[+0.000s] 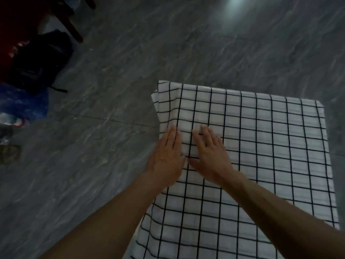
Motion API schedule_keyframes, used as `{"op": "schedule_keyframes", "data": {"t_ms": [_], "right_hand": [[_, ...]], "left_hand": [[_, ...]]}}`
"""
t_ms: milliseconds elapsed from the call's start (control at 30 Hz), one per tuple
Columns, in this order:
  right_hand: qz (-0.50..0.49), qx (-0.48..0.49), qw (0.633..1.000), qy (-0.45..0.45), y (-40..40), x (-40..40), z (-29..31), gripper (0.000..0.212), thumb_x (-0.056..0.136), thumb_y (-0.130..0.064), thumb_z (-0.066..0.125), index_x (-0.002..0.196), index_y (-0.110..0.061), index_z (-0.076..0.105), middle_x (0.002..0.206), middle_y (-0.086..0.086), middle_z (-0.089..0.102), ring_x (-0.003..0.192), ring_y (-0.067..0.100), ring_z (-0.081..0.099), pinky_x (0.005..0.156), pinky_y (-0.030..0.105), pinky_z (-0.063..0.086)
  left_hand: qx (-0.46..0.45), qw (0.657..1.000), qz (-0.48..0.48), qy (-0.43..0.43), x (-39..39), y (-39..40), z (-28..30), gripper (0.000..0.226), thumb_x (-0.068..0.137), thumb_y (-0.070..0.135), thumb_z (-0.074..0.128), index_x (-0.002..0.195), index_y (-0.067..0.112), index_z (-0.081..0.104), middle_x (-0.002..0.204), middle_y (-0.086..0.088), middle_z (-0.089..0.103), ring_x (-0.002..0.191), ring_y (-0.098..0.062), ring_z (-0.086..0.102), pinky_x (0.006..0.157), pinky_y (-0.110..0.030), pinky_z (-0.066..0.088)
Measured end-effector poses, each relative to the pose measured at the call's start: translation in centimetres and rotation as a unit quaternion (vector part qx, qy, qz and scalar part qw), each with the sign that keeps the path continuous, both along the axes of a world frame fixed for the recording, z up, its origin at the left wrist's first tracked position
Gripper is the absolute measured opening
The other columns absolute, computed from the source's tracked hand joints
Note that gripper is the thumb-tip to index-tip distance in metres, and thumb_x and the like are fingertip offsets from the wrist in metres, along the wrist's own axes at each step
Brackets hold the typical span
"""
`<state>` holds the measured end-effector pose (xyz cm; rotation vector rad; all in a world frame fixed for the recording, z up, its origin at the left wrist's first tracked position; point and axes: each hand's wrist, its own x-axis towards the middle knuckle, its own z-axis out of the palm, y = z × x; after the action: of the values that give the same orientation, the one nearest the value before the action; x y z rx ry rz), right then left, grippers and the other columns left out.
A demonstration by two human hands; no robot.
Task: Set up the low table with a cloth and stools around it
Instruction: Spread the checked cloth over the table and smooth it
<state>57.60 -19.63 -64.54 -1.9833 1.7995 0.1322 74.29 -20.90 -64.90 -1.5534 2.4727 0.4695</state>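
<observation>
A white cloth (261, 146) with a black grid pattern covers the low table, which is fully hidden under it. The cloth hangs over the table's left edge and bunches in folds at the far left corner. My left hand (166, 157) lies flat at the cloth's left edge, fingers together and pointing away from me. My right hand (211, 154) rests palm down on the cloth just beside it, fingers slightly spread. Both hands press on the fabric and hold nothing. No stool is in view.
Grey marbled floor tiles (93, 165) surround the table. At the far left lie a black bag (37, 60), a blue bag (24, 101) and dark red wooden furniture legs (71, 25). A sandal (9, 154) lies near the left edge.
</observation>
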Motion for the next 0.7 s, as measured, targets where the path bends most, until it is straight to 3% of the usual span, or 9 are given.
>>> {"op": "schedule_keyframes", "data": {"t_ms": [67,167,233,333,400,467,567,700], "right_hand": [[-0.012,0.010,1.000,-0.006,-0.2,0.1,0.1,0.092,0.092,-0.058,0.049,0.154,-0.028,-0.011,0.161,0.003,-0.023,0.145,0.019,-0.027,0.120,0.042,-0.008],[-0.016,0.023,1.000,0.001,-0.6,0.3,0.4,0.094,0.091,-0.058,0.052,0.154,-0.029,-0.012,0.161,0.002,-0.024,0.144,0.018,-0.028,0.118,0.041,-0.011],[-0.015,0.031,0.999,0.010,-0.9,0.3,0.7,0.096,0.088,-0.058,0.056,0.154,-0.030,-0.007,0.163,0.002,-0.017,0.147,0.020,-0.021,0.116,0.040,-0.010],[-0.035,-0.003,0.999,0.002,-2.5,0.3,1.5,0.083,0.086,-0.059,0.057,0.151,-0.028,0.016,0.161,0.006,0.011,0.148,0.024,0.007,0.118,0.041,0.010],[-0.075,-0.066,0.995,-0.008,-4.3,0.2,1.5,0.068,0.092,-0.055,0.045,0.149,-0.022,0.026,0.157,0.007,0.023,0.145,0.023,0.018,0.119,0.041,0.022],[-0.103,-0.098,0.990,0.009,-6.6,0.1,0.8,0.067,0.098,-0.051,0.033,0.154,-0.018,0.017,0.162,0.010,0.010,0.150,0.025,0.006,0.121,0.044,0.017],[-0.122,-0.089,0.988,0.035,-9.4,-0.2,-1.3,0.069,0.101,-0.051,0.019,0.156,-0.017,-0.007,0.162,0.006,-0.020,0.148,0.020,-0.022,0.123,0.044,-0.001],[-0.138,-0.087,0.985,0.050,-9.5,-0.6,-3.3,0.071,0.099,-0.056,0.006,0.155,-0.017,-0.013,0.161,0.005,-0.025,0.147,0.019,-0.025,0.122,0.044,-0.006]], "left_hand": [[0.012,1.000,-0.026,-0.011,-0.6,-1.9,-0.6,0.072,0.102,0.029,0.034,0.150,-0.011,-0.001,0.155,-0.028,-0.029,0.145,-0.038,-0.027,0.122,-0.048,0.001],[0.002,0.999,-0.033,0.013,-1.8,-4.7,-1.4,0.080,0.099,0.020,0.037,0.144,-0.009,-0.021,0.150,-0.031,-0.033,0.142,-0.041,-0.030,0.122,-0.049,-0.001],[-0.029,0.999,-0.018,0.039,-2.4,-6.8,-1.8,0.078,0.101,0.024,0.036,0.142,-0.009,-0.021,0.155,-0.031,-0.023,0.145,-0.040,-0.025,0.122,-0.049,-0.001],[-0.050,0.998,-0.025,0.041,-2.6,-9.0,-2.9,0.070,0.102,0.032,0.031,0.147,-0.013,0.002,0.159,-0.030,-0.013,0.148,-0.040,-0.016,0.122,-0.050,0.002],[-0.034,0.998,-0.009,0.043,-2.2,-9.5,-3.3,0.073,0.102,0.040,0.030,0.151,-0.006,0.000,0.160,-0.023,-0.019,0.149,-0.035,-0.017,0.123,-0.048,0.002],[-0.035,0.997,0.009,0.064,-1.9,-9.3,-3.3,0.078,0.101,0.046,0.029,0.152,0.004,-0.013,0.161,-0.017,-0.021,0.150,-0.029,-0.017,0.122,-0.046,0.001],[-0.066,0.994,-0.005,0.087,-1.6,-9.4,-3.1,0.074,0.100,0.040,0.031,0.154,0.005,-0.005,0.163,-0.016,-0.013,0.151,-0.028,-0.013,0.122,-0.046,0.002],[-0.076,0.990,-0.033,0.117,-2.3,-10.7,-3.3,0.063,0.102,0.030,0.025,0.155,0.002,0.006,0.164,-0.016,-0.002,0.151,-0.028,-0.009,0.123,-0.046,0.009]]}}
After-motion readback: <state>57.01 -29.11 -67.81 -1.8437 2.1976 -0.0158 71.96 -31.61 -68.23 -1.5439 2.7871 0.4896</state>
